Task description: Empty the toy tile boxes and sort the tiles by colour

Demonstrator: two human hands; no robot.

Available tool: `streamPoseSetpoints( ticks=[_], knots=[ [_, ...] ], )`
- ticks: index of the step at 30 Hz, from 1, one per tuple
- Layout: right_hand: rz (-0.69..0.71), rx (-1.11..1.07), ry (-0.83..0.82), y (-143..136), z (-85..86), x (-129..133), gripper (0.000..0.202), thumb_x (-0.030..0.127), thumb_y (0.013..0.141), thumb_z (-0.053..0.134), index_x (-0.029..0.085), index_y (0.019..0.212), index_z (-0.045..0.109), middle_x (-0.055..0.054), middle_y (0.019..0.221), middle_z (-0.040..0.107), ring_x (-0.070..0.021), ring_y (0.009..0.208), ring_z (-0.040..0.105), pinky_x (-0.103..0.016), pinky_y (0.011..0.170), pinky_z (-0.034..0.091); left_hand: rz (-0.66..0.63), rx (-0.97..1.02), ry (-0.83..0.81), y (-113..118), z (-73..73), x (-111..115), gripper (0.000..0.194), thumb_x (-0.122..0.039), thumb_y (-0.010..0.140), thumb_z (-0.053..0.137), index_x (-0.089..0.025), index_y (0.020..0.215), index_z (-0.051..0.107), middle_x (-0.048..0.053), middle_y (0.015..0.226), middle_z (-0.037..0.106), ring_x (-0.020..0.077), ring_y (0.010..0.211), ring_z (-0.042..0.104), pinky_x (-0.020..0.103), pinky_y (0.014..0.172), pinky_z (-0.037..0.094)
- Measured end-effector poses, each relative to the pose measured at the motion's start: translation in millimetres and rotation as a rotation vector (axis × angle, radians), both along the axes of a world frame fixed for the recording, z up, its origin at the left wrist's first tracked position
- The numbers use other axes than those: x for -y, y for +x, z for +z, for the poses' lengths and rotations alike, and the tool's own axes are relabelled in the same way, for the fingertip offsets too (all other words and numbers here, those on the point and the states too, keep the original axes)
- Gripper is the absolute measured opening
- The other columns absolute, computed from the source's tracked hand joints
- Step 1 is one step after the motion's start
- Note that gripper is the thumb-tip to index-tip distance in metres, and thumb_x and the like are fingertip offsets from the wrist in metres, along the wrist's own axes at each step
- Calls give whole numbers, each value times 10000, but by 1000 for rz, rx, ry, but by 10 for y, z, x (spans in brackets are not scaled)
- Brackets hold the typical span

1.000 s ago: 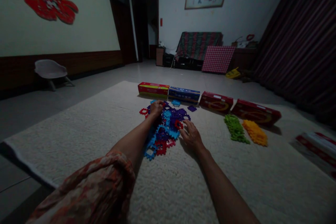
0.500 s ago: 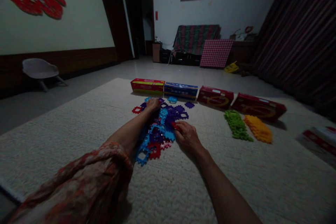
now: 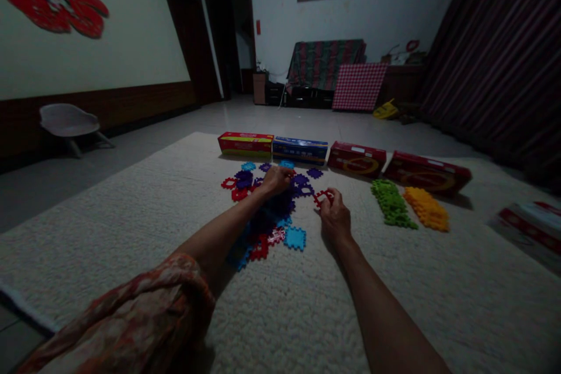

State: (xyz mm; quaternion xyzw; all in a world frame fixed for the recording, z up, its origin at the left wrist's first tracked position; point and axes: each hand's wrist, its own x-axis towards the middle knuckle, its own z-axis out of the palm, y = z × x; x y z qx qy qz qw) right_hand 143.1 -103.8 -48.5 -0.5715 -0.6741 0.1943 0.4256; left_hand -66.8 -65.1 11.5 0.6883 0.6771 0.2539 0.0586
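Observation:
My right hand (image 3: 336,216) pinches a red open-centred toothed piece (image 3: 322,198) just right of the mixed pile. Over the far part of the pile is my left hand (image 3: 277,180), its fingers closed at a bit of red by the fingertips; what they hold is too small to name. Purple pieces (image 3: 302,186), red pieces (image 3: 259,246) and blue pieces lie heaped under my left forearm, which hides part of them. A light blue square piece (image 3: 295,238) rests flat at the pile's near right edge.
Four long boxes stand in a row behind the pile: a red-yellow one (image 3: 246,145), a blue one (image 3: 300,151) and two dark red ones (image 3: 357,159). Green pieces (image 3: 392,204) and orange pieces (image 3: 426,208) lie stacked at the right on the pale mat (image 3: 280,315).
My left hand has moved right across the pile. My right hand has shifted right and away from me with the red piece. The light blue square now lies apart at the near edge.

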Motion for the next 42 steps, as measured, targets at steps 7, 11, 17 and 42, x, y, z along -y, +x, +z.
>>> streamPoseSetpoints(
  ticks=[7,11,17,42],
  knots=[
    [-149,-20,47,201,-57,-166,478,291,890,379,106,1283,577,-183,1081,703,-278,974,646,-383,878,481,-246,116,-23,649,-103,221,297,-62,674,625,-234,815,823,37,789,787,196,807,712,226,784,514],
    [-239,-6,172,218,-81,-195,464,245,858,414,97,1267,576,-229,1245,618,-296,1159,575,-411,988,445,-306,210,-4,720,-70,305,257,-158,689,662,-234,873,824,45,732,768,187,744,702,203,655,494],
    [-103,209,273,160,-86,-97,362,252,883,448,182,1167,661,-153,1308,600,-283,1231,501,-432,1027,398,-197,219,-15,433,47,314,310,-180,747,633,-247,986,819,25,852,790,194,891,717,240,853,532],
    [-97,478,60,115,-42,52,364,314,921,457,172,1193,654,-137,1389,599,-321,1259,461,-513,980,348,327,382,-70,-1177,-177,848,361,-183,653,699,-178,1007,764,57,866,765,240,859,709,303,754,556]
  ],
)
